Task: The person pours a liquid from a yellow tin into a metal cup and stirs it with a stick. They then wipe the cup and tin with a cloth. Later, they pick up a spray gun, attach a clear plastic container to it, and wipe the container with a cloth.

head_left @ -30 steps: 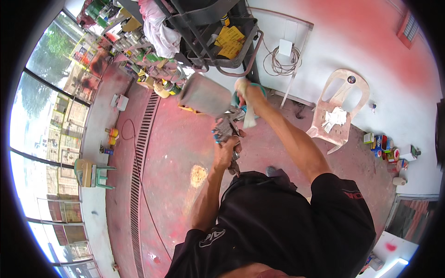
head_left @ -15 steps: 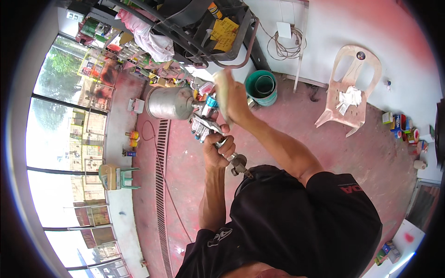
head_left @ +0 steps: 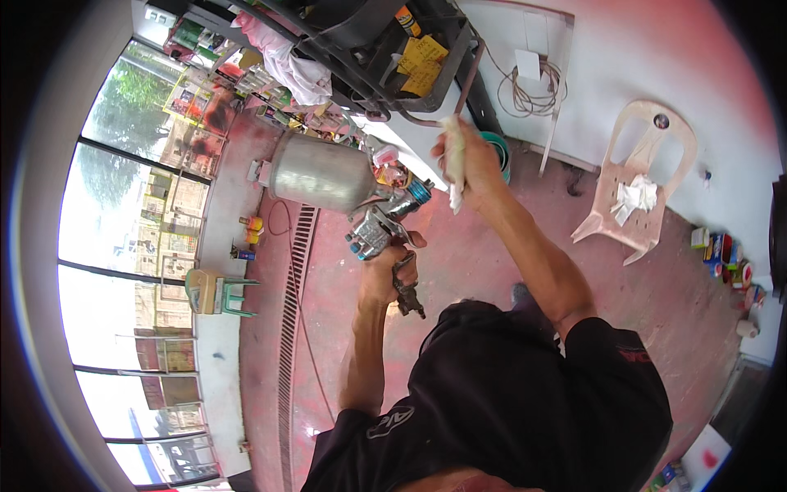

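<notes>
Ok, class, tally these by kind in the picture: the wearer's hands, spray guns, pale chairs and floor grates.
Left hand and right hand: 2
Spray gun: 1
Pale chair: 1
Floor grate: 1
Total: 5

The left hand (head_left: pixel 388 275) holds a metal spray gun (head_left: pixel 375 233). Its big silver cup (head_left: pixel 321 174) is tipped on its side, past that hand and to the left. The right hand (head_left: pixel 477 161) holds a pale cloth (head_left: pixel 455 166), near but apart from the spray gun. A green bucket (head_left: pixel 504 156) is just beyond the right hand.
</notes>
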Demonstrator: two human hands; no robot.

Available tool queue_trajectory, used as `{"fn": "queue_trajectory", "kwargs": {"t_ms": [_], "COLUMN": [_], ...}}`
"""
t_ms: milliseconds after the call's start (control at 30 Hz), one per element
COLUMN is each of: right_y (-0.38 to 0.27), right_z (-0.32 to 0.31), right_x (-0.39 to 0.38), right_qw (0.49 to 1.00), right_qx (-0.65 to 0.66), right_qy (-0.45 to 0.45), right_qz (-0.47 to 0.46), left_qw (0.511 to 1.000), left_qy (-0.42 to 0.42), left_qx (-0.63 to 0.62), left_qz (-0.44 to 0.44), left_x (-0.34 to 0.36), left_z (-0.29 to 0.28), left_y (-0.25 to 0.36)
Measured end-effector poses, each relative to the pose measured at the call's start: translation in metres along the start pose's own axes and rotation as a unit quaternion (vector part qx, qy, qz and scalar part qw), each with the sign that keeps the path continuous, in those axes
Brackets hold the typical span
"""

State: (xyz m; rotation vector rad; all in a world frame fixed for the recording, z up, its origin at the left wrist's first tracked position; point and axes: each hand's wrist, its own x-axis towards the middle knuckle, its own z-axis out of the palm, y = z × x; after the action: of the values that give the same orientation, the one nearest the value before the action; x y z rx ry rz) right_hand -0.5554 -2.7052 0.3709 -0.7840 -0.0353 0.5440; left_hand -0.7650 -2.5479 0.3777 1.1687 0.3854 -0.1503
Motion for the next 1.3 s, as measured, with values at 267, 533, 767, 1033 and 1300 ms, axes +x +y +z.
{"fn": "queue_trajectory", "kwargs": {"t_ms": [267,533,767,1033,1300], "right_y": [0.001,0.079,0.021,0.086,0.020], "right_z": [0.078,0.050,0.014,0.047,0.078], "right_x": [-0.030,-0.048,0.001,-0.036,-0.026], "right_qw": [0.914,0.844,0.976,0.726,0.122], "right_qx": [-0.303,-0.363,-0.160,-0.462,-0.878], "right_qy": [-0.010,0.077,-0.123,0.053,-0.158], "right_qz": [-0.270,-0.388,0.085,-0.507,-0.435], "left_qw": [0.954,0.947,0.933,0.923,0.779], "left_qy": [0.160,0.215,0.107,0.180,0.205], "left_qx": [0.227,0.225,0.322,0.302,0.564], "left_qz": [0.113,0.075,0.120,0.157,0.185], "left_x": [0.012,0.024,0.002,0.051,0.031], "left_z": [0.054,0.036,0.024,0.013,-0.009], "left_y": [-0.037,-0.052,-0.047,-0.061,-0.071]}}
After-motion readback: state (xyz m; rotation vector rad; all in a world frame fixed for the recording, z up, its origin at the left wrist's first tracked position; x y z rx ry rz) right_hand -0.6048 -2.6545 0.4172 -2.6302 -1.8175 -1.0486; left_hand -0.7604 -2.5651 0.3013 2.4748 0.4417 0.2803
